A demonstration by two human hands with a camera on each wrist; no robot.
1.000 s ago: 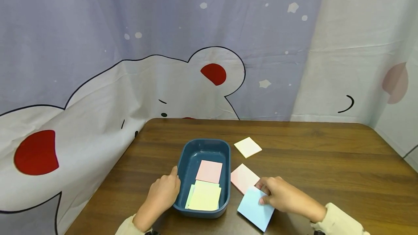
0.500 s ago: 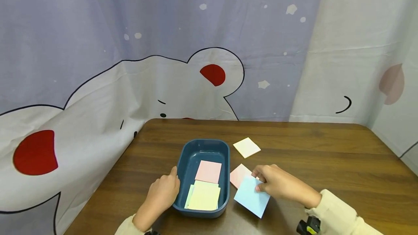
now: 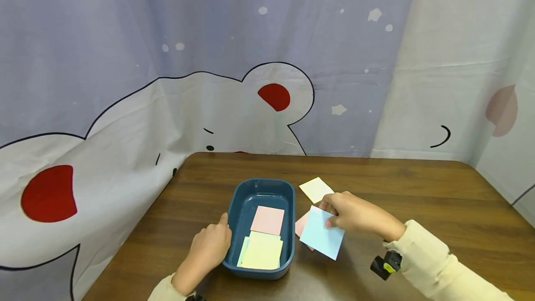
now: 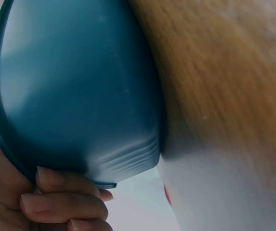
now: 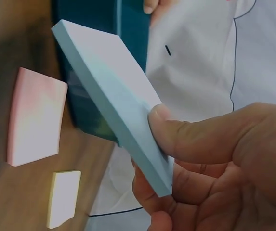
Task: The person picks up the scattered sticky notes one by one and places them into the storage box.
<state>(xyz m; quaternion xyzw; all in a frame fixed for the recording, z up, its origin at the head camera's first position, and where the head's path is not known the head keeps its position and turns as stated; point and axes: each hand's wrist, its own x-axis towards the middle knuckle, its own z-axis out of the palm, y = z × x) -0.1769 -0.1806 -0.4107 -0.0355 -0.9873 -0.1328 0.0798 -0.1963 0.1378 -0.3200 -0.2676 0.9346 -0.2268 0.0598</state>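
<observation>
A blue sticky-note pad [image 3: 322,233] hangs tilted above the table, its edge pinched between the thumb and fingers of my right hand [image 3: 355,214]. The right wrist view shows the thumb lying on one face of this blue pad [image 5: 113,91]. Partly hidden beneath it is a pink pad [image 5: 37,118] on the table. A pale yellow pad [image 3: 316,189] lies farther back, close to the right fingertips. My left hand [image 3: 210,244] holds the left rim of a dark blue bin [image 3: 240,208], several fingers curled against its outer wall [image 4: 80,86].
Inside the bin lie a pink pad [image 3: 268,220] and, nearer the front, a yellow pad [image 3: 262,253] overlapping a green one [image 3: 243,251]. The wooden table [image 3: 401,189] reaches back to a printed curtain [image 3: 234,115].
The right hand has lifted the blue pad off the table and carried it away from the person, over the loose pink pad. The left hand and the bin stay in place.
</observation>
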